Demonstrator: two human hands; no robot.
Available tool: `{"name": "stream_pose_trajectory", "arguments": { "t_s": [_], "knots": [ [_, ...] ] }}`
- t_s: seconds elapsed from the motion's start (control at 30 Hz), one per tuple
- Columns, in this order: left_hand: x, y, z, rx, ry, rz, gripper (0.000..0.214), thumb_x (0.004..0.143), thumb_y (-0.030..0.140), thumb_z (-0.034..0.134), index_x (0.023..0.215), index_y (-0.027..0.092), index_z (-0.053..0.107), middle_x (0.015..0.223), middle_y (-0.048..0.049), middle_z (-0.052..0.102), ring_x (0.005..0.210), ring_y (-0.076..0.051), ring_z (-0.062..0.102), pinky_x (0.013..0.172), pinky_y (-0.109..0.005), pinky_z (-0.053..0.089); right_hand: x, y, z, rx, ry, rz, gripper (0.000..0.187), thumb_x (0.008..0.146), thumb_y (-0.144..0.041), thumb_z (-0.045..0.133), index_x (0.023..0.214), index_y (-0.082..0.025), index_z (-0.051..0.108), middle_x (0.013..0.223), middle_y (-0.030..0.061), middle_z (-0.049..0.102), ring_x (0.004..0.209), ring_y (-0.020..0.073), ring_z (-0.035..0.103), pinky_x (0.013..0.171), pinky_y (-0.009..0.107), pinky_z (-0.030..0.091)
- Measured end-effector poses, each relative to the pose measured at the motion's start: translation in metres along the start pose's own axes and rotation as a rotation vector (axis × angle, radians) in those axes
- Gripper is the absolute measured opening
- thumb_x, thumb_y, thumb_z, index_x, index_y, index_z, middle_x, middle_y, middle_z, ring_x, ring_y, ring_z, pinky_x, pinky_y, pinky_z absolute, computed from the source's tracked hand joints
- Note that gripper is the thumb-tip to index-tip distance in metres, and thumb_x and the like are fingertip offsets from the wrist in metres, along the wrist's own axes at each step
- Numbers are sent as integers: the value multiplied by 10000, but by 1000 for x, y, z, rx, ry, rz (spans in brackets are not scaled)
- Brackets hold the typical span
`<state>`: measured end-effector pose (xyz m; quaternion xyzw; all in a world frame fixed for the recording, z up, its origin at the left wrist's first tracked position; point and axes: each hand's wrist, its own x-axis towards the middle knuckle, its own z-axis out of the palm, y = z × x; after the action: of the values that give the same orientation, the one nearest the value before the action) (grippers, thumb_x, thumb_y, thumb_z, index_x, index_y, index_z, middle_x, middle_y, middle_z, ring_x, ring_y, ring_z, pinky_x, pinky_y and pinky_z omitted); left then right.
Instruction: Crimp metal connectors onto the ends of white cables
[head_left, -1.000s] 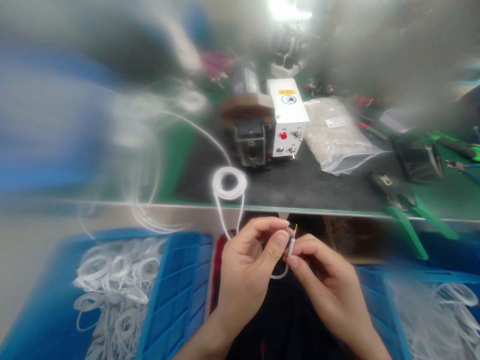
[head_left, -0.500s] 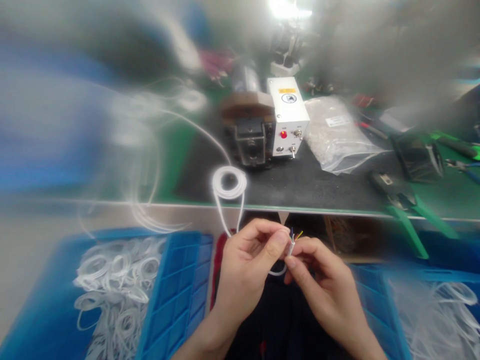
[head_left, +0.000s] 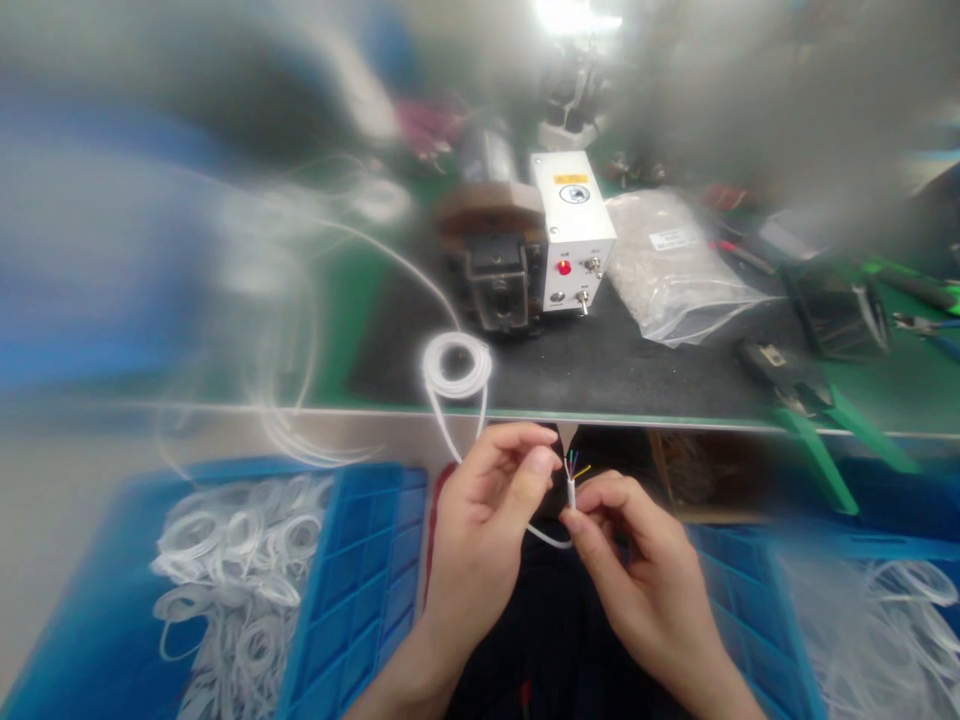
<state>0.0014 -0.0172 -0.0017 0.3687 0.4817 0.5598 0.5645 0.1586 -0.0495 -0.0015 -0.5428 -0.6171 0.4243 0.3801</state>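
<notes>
Two hands are working just below the desk edge, and I am comparing them with half a second ago. My right hand (head_left: pixel 637 590) is pinching the thin white sheathed cable (head_left: pixel 571 493) near its stripped end, fingers closed on the sheath, and it is sitting a little lower than before. My left hand (head_left: pixel 487 510) is curled with thumb and forefinger almost together right at the cable tip; I cannot tell whether it is actually gripping the fine coloured wires (head_left: pixel 574 464) or only brushing them. Those wires are now fanning out more plainly above the sheath than in the earlier picture, with a yellow strand leaning to the right.

From the pinch, the cable is looping down under my hands and climbing to the small white coil of cable (head_left: pixel 457 364) lying on the dark mat of the green desk (head_left: pixel 615 370), unchanged in place. Behind it the white metal control box with a red button (head_left: pixel 571 232) and the clear plastic bag of small parts (head_left: pixel 675 268) are staying put. Blue plastic crates (head_left: pixel 352 590) holding white cable loops (head_left: pixel 232 570) are flanking my lap on both sides.
</notes>
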Motion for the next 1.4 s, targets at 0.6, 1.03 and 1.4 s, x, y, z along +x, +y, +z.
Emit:
{"name": "stream_pose_trajectory", "arguments": {
  "t_s": [0.6,1.03,1.4],
  "knots": [
    [-3,18,-17,739,-145,610,370,1016,50,701,1256,316,793,1141,-39,578,1001,-152,634,813,-261,554,-1,8,5,-33,13,-69,104,1080,-155,599,1043,-252,608,869,-27,591,670,146,520,616,299,393],
    [-3,22,-22,632,-115,574,266,956,17,783,1093,245,797,1038,-13,625,952,-132,655,813,-242,534,-3,9,4,-4,-36,-64,82,1098,-190,592,1050,-246,628,899,4,628,701,162,573,613,305,409],
    [3,23,-37,641,-226,579,259,1007,14,677,1099,241,762,1060,-52,718,978,-187,714,855,-291,590,-5,11,3,16,-53,-81,91,1091,-169,613,1051,-250,628,946,10,665,776,171,617,676,311,442]
  ]
}}
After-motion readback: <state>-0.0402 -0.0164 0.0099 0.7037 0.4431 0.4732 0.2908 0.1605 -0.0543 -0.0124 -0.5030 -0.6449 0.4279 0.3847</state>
